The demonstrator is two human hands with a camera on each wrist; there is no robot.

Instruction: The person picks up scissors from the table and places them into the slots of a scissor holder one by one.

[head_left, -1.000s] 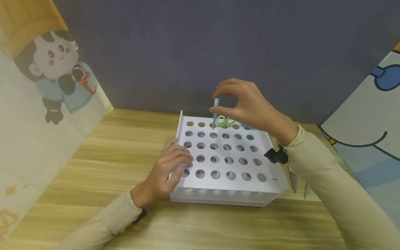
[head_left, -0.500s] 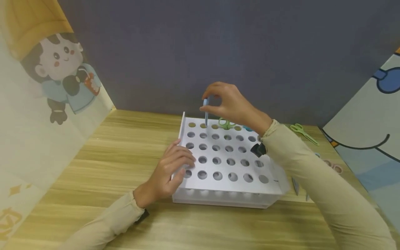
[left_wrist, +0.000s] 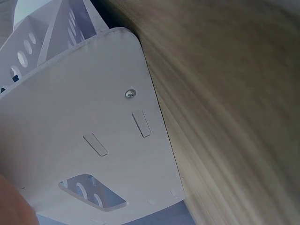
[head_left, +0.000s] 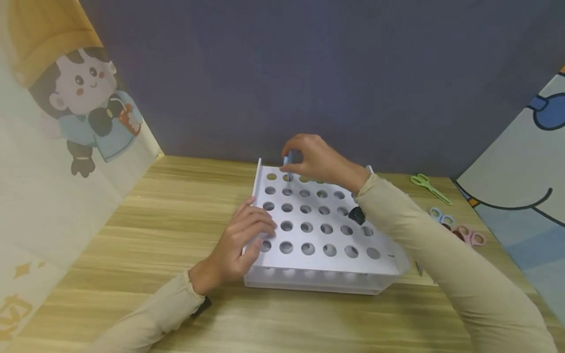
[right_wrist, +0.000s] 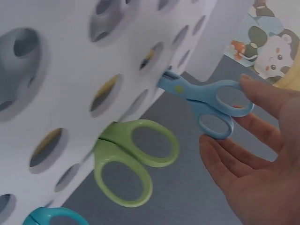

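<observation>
A white rack (head_left: pixel 296 237) with rows of round holes stands on the wooden table. My right hand (head_left: pixel 315 161) pinches a pair of light blue scissors (right_wrist: pixel 199 93) by the finger loops, between thumb and fingertips. Their blades point down into a hole of the back row, second from the left. Green scissors (right_wrist: pixel 123 133) and teal scissors (right_wrist: pixel 40 216) sit in the same row with handles sticking out; my right hand hides most of them in the head view. My left hand (head_left: pixel 236 242) rests on the rack's left edge, fingers over the top.
Right of the rack, green scissors (head_left: pixel 424 183), blue-handled scissors (head_left: pixel 442 219) and pink-handled scissors (head_left: pixel 470 238) lie on the table (head_left: pixel 185 206). My right sleeve (head_left: pixel 423 245) covers part of that side. A dark wall (head_left: pixel 220 88) rises behind.
My right hand has moved left along the back row and then down, bringing the light blue scissors' blades into a hole. The left hand stays on the rack.
</observation>
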